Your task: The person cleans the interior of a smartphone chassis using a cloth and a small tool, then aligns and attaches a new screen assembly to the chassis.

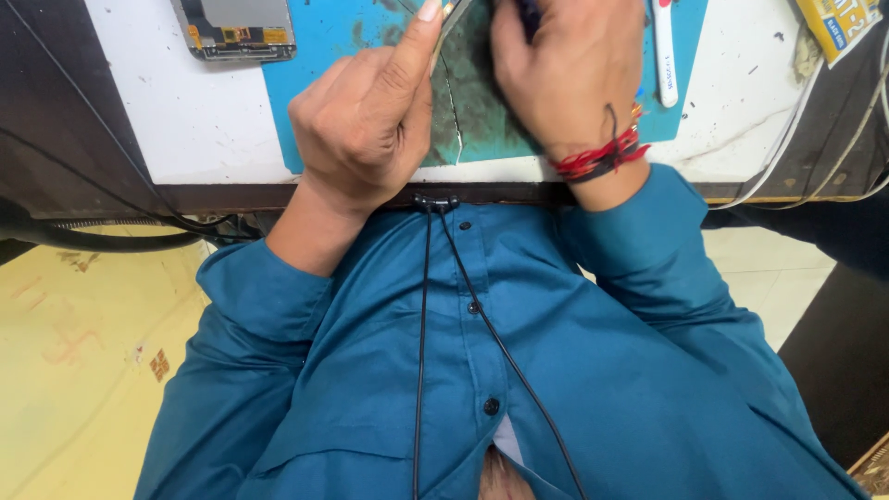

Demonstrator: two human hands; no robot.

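Head view, looking straight down the chest at the bench edge. Left hand (366,125) is curled into a loose fist, thumb stretched up and pressed against a thin metal tool (448,11) at the top edge of frame; the other fingers are folded under, so can't tell how they hold it. Right hand (565,69) is arched over the mat, fingers bent down together; something dark shows just above the knuckles but what the fingertips pinch is hidden. Red thread bands (602,156) sit on the right wrist. Both hands work over a blue work mat (315,56), stained dark in the middle, lying on a white bench top (176,120). Opened phone chassis (236,28) lies upper left, half on the mat, well apart from both hands. White pen-shaped tool (665,56) lies on the mat just right of the right hand. Yellow box (838,23) at the top right corner. Black cable (421,333) hangs down the teal shirt (593,370)
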